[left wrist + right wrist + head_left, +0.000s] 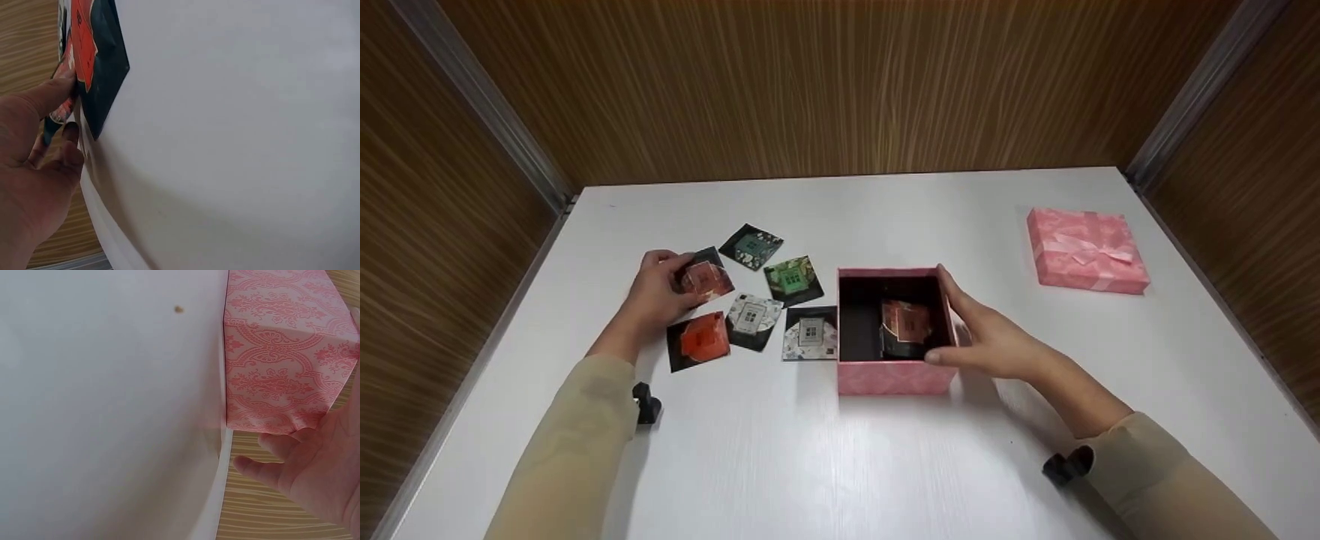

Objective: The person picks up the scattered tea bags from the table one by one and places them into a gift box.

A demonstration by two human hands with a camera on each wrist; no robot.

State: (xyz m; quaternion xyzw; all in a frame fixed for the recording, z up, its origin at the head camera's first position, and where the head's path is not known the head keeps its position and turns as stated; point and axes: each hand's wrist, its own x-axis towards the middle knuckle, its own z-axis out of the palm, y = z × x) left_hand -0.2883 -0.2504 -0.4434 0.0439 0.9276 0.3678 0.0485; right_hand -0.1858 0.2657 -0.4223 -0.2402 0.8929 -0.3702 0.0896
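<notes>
My left hand (652,295) pinches a flat square sachet (706,277) with a brownish-red label, its thumb on the near edge. In the left wrist view the thumb presses on that sachet (64,107), partly behind a sachet with an orange-red label (84,48). An open pink box (894,379) stands right of the sachets, with a reddish sachet (907,326) in its right part. On the box's right side is my right hand (997,341), thumb at the front rim and fingers toward the back corner. The right wrist view shows the box's patterned wall (275,377).
Several sachets lie about the left hand: dark green (751,246), bright green (793,280), white and black (752,320), and pale grey (810,334) against the box's left wall. A pink lid with a bow (1087,251) lies at the back right of the white table (810,465).
</notes>
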